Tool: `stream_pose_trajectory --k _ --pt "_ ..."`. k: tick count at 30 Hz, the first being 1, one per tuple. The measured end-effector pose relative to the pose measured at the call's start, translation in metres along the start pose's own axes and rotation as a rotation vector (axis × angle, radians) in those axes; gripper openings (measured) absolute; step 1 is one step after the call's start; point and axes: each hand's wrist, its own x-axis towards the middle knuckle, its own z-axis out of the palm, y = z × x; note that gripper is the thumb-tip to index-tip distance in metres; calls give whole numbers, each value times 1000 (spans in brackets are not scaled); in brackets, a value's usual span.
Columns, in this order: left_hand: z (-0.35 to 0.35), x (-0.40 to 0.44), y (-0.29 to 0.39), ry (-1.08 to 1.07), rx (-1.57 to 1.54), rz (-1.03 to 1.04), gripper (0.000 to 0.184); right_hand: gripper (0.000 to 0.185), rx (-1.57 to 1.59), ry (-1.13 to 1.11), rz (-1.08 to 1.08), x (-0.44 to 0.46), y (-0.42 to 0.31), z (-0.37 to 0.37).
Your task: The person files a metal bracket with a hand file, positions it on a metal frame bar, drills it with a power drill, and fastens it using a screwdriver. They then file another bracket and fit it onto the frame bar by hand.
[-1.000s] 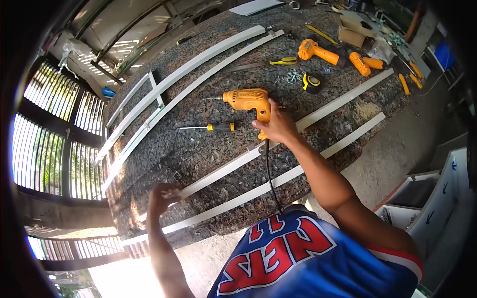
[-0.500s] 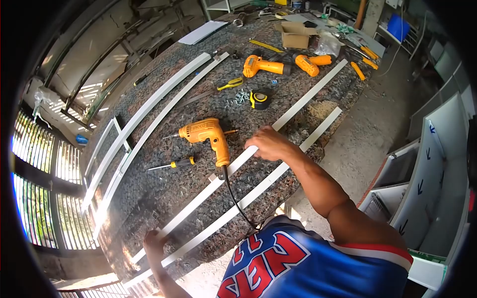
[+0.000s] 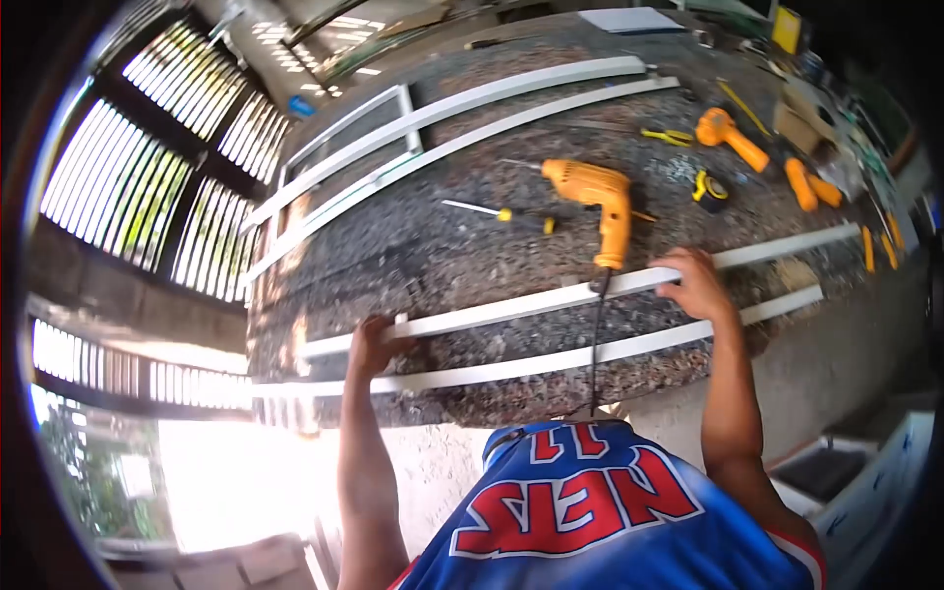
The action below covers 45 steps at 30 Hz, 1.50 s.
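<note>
A white bar point(image 3: 501, 308) lies across the granite-patterned table, with a second white bar point(image 3: 531, 364) nearer my body. My left hand point(image 3: 376, 344) is closed round the left part of the farther bar. Farther right, my right hand point(image 3: 691, 280) grips the same bar, its fingers over the far edge and its thumb on the near side. The corded orange drill point(image 3: 595, 197) rests on its side between my hands, beyond the bar. Its black cord point(image 3: 596, 344) crosses both bars. A yellow-and-black screwdriver point(image 3: 501, 214) lies left of the drill.
More white bars point(image 3: 472, 93) and a small frame point(image 3: 405, 118) lie at the back left. A tape measure point(image 3: 709, 192), loose screws point(image 3: 677, 169), an orange cordless drill point(image 3: 733, 140), another orange tool point(image 3: 808, 185) and a cardboard box point(image 3: 801, 118) are at the right.
My right hand has let go of the corded drill and taken hold of the white bar. The drill now lies on the table. The view has shifted and turned.
</note>
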Motion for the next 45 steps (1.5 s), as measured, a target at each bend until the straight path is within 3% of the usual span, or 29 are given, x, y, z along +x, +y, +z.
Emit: stream_pose_trajectory --k 7,16,18,20,23,24,28,29,32,40,45 --pt "1 0 -4 -23 67 11 59 46 -7 80 21 -5 -7 5" --pt "-2 2 -20 -111 -259 -181 57 49 -74 68 -1 -4 5 17" --pt "1 2 -29 -34 -30 34 53 50 -98 5 -18 -5 -7 6" --pt "-5 -1 -8 8 -24 56 48 54 -75 12 -41 -1 5 6" --pt "-9 -5 12 -38 -205 -171 43 56 226 24 138 3 0 -5" --pt "-3 -4 -1 24 -155 -33 44 56 239 21 132 6 4 -6" --pt "-5 -7 8 24 -222 -111 49 53 244 -83 214 20 2 -39" --pt "-4 -6 2 50 -104 -32 49 45 359 5 210 26 21 -32" --pt "-9 -6 17 17 -102 -79 49 42 348 225 343 48 34 -37" --pt "4 -6 -20 58 -39 -37 53 41 309 350 420 43 36 -47" --pt "13 -8 -35 88 -31 -21 39 40 304 423 454 16 40 -56"
